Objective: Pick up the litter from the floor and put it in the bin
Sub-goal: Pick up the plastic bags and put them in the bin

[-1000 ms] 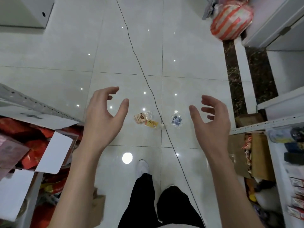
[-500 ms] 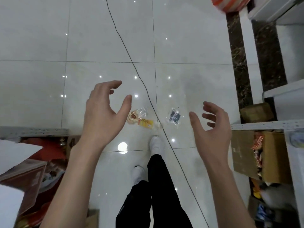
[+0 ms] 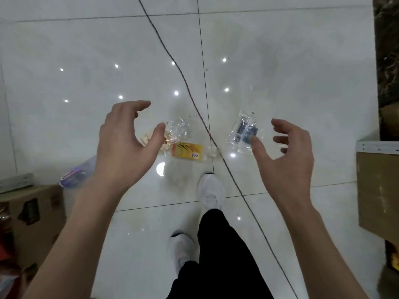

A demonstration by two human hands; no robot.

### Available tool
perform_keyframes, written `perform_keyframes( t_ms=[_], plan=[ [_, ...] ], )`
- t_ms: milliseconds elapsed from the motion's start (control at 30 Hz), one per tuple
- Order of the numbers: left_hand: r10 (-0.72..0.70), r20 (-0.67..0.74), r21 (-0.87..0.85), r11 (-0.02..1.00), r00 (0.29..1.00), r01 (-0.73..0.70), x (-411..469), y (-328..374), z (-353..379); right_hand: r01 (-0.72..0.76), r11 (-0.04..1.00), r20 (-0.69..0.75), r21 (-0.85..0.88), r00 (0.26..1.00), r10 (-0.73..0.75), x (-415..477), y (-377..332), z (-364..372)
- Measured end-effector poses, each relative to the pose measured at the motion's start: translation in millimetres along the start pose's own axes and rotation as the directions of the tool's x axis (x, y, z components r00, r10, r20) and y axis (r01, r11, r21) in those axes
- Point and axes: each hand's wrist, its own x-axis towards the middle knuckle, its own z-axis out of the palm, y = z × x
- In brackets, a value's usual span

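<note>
Our left hand (image 3: 121, 147) and right hand (image 3: 287, 154) hover spread and empty above the floor (image 3: 291, 72). A yellow wrapper (image 3: 186, 152) lies just past our left thumb; a clear blue packet (image 3: 243, 131) lies by our right thumb.

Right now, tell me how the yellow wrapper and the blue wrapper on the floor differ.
The yellow wrapper has a yellow and orange printed label; the blue wrapper shows dark blue print. The yellow wrapper lies left of the dark cable, in front of the left hand; the blue wrapper lies right of the cable, by the right hand. The yellow wrapper lies lengthwise, side to side; the blue wrapper is tilted. Both are clear plastic, lying on the white tiles, and neither is held.
</note>
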Motion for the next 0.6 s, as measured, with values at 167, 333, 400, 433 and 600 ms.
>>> perform_keyframes(
  t_ms=[167, 333, 400, 433, 600],
  plan=[
    [-0.016, 0.056, 0.073, 0.997, 0.998, 0.012, 24, -70, 82, -0.047, 0.997, 0.025, -0.054, 0.999, 0.048, 25, 81, 53],
    [-0.035, 0.084, 0.142, 0.99, 0.996, 0.023, 42, -131, 152, -0.058, 0.993, 0.026, -0.102, 0.998, 0.061, 48, 149, 101],
    [-0.035, 0.099, 0.186, 0.982, 0.994, 0.016, 47, -151, 175, -0.044, 0.991, 0.009, -0.124, 0.999, 0.046, 58, 173, 118],
    [-0.034, 0.104, 0.203, 0.979, 0.994, 0.012, 49, -159, 187, -0.04, 0.991, 0.001, -0.131, 0.999, 0.041, 64, 185, 125],
    [-0.039, 0.123, 0.287, 0.958, 0.992, 0.003, 63, -198, 237, -0.048, 0.99, -0.04, -0.132, 0.998, 0.043, 90, 233, 161]
  ],
)
